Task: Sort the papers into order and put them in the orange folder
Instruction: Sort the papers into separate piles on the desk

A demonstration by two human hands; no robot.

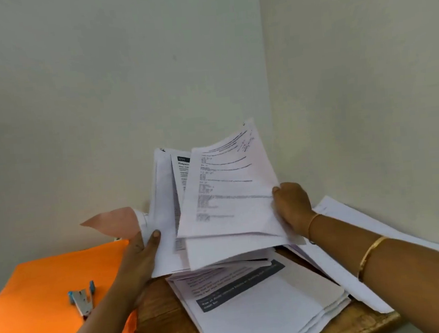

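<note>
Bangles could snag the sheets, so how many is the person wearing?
2, both on the right arm: a thin bangle at the wrist, a wider bangle farther up the forearm. None shows on the left.

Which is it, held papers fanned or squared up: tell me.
Fanned: the left hand and right hand hold the papers with edges staggered, sheets splayed apart.
</note>
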